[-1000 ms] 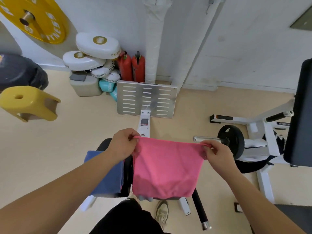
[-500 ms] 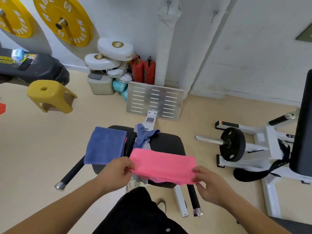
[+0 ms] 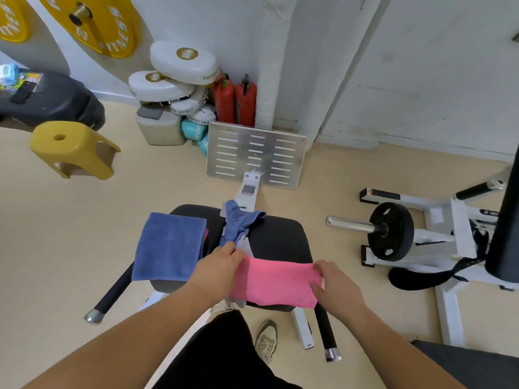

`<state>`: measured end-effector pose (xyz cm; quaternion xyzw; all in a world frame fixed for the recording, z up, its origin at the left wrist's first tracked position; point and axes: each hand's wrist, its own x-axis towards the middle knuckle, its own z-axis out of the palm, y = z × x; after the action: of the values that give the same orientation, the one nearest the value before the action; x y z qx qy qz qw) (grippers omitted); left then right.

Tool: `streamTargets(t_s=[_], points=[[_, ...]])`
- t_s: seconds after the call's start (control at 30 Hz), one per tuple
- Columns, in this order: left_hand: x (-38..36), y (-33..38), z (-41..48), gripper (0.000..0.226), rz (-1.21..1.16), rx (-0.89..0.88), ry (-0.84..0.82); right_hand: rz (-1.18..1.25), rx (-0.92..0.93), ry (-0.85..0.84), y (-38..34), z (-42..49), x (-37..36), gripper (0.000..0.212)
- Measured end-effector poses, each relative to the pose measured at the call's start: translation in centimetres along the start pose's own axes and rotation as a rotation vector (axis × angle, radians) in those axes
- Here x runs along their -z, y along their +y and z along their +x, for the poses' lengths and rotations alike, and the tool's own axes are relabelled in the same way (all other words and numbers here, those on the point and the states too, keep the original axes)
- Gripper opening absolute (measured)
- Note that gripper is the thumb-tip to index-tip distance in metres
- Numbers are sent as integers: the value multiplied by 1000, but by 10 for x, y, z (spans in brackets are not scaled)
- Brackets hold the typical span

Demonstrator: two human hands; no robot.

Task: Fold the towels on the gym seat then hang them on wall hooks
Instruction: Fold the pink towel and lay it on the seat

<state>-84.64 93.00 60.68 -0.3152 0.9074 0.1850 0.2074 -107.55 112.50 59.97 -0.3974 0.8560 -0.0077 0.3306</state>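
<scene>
"FITNESS" on yellow plate (image 3: 95,23)

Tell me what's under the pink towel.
The pink towel lies on the black seat; a pale cloth pokes out at its left edge. How far that cloth runs beneath is covered.

The pink towel (image 3: 276,284) and blue towel (image 3: 168,247) look like soft matt cloth; the seat (image 3: 280,242) seems smooth black vinyl, the footplate (image 3: 255,154) brushed metal.

The left hand (image 3: 217,265) covers the pink towel's (image 3: 278,284) left end. Under the folded blue towel (image 3: 168,248), only a red sliver (image 3: 206,234) shows. The top edge cuts the yellow plate (image 3: 104,23).
</scene>
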Motion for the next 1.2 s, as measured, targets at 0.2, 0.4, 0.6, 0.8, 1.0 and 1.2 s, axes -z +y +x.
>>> streamTargets(t_s=[0.2,0.4,0.6,0.8,1.0,1.2], points=[[10,-3,32,32,232,1,-63,147,-133,-75,4,26,-8,49],[37,-5,10,21,42,-12,-134,464,-135,-65,8,8,15,9],[89,-4,-41,15,-1009,253,-153,1087,-147,9,15,-33,66,26],[87,11,-73,21,-1356,432,129,1159,-78,32,-13,-50,85,15],[99,37,-98,17,-1134,415,469,1001,96,16,-83,-63,97,7],[113,63,-101,13,-1171,277,545,1028,189,-119,-164,-68,84,35]])
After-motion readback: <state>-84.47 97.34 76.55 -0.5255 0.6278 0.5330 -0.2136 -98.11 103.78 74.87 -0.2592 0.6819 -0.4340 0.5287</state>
